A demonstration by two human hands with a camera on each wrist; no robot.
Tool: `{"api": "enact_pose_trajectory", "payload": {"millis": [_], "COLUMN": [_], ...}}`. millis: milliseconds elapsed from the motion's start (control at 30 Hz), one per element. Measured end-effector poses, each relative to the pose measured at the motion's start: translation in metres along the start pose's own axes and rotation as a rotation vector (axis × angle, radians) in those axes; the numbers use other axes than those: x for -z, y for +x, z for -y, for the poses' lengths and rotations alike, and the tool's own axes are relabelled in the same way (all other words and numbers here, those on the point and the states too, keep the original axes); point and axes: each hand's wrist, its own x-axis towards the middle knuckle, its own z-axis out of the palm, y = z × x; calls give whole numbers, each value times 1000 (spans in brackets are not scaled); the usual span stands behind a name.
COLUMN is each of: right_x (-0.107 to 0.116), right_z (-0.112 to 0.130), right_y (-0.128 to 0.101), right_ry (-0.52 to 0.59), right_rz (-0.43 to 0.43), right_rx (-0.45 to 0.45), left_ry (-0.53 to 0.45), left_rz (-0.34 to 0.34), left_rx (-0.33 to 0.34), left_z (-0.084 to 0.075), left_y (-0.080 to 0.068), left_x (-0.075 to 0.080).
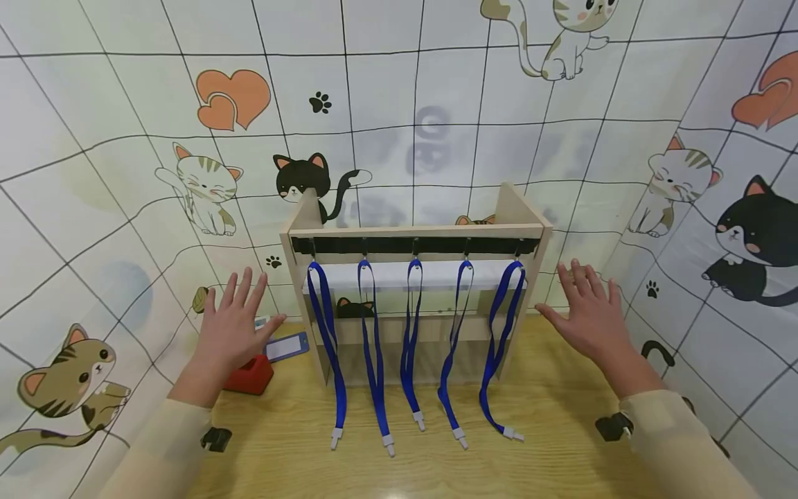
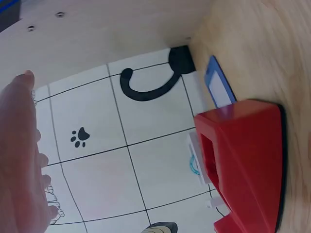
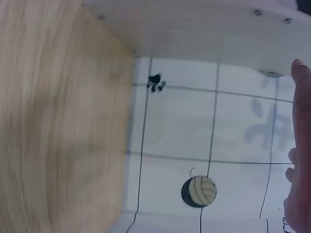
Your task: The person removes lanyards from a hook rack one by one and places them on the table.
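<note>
Both hands are raised on either side of a small wooden rack (image 1: 414,231), fingers spread and nothing held. My left hand (image 1: 232,326) is left of the rack, over a red holder (image 1: 251,376) and a blue-framed card holder (image 1: 287,346). To the rack's right, my right hand (image 1: 589,312) hovers with its palm down. Several blue lanyards (image 1: 378,374) with white plastic clips hang in a row from hooks on the rack's black strip (image 1: 389,245). In the left wrist view the red holder (image 2: 252,165) sits on the wood below the left hand (image 2: 22,160).
The rack stands on a wood-grain table (image 1: 280,450) near a tiled-pattern backdrop (image 1: 399,90) printed with cats and hearts. The backdrop also closes in at left and right. A white item (image 2: 195,158) with a blue ring mark lies behind the red holder.
</note>
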Motion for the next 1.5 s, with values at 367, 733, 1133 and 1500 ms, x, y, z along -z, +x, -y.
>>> {"api": "enact_pose_trajectory", "payload": {"millis": [367, 733, 1133, 1500], "right_x": [12, 14, -2, -11], "right_z": [38, 83, 135, 156], "right_y": [-21, -39, -52, -50], "right_ry": [306, 655, 761, 738], "right_rz": [-243, -480, -615, -670], "right_rx": [1, -57, -16, -26], "left_ry": [-205, -500, -631, -834], "left_rz": [-130, -305, -415, -516], "left_rx": [-64, -142, -179, -281], "left_z": [-15, -29, -46, -60], "left_y": [4, 27, 52, 71], "left_x": [21, 38, 66, 77]}}
